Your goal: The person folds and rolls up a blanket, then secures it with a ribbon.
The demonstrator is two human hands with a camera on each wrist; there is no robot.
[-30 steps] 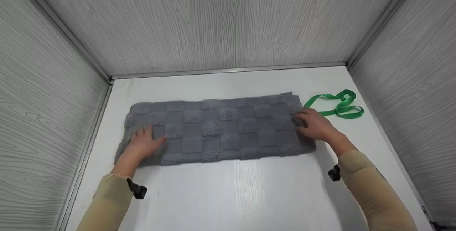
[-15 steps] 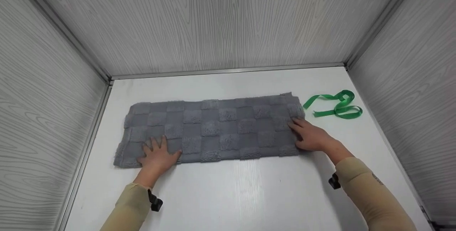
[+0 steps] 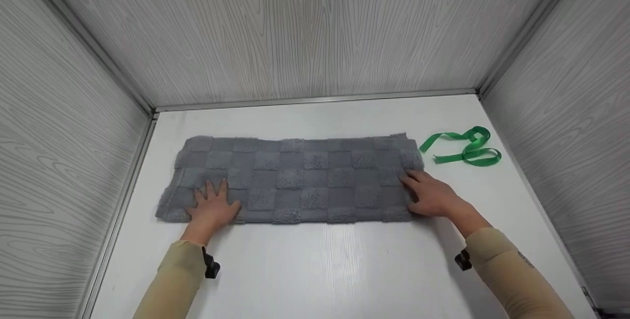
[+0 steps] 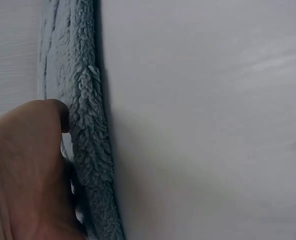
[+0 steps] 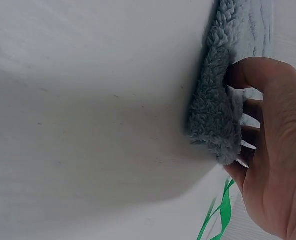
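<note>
Two forearms in tan sleeves enter from the near edge, at about 7 and 5 o'clock in the head view, each with a black strap fitting at the wrist. Left hand [image 3: 212, 207] lies palm down with fingers spread and straight on the near-left corner of the grey towel [image 3: 295, 178], pressing flat, nothing grasped. Left wrist view shows the heel of that hand [image 4: 23, 170] against the fluffy near edge of the towel [image 4: 90, 150]. Right hand [image 3: 429, 192] rests at the towel's right end, around 4 o'clock from the towel's centre, fingers extended leftward over the cloth. In the right wrist view, the thumb sits over the pile and the fingers [image 5: 250, 132] reach under the corner of the towel [image 5: 215, 115], a light hold on that corner. Towel lies folded into a long band across the middle of the white tabletop [image 3: 320, 265], long side running 9 to 3 o'clock. Farther out, at 2 o'clock, a green ribbon [image 3: 465, 146] lies loose, just beside the towel's far-right corner and apart from it.
</note>
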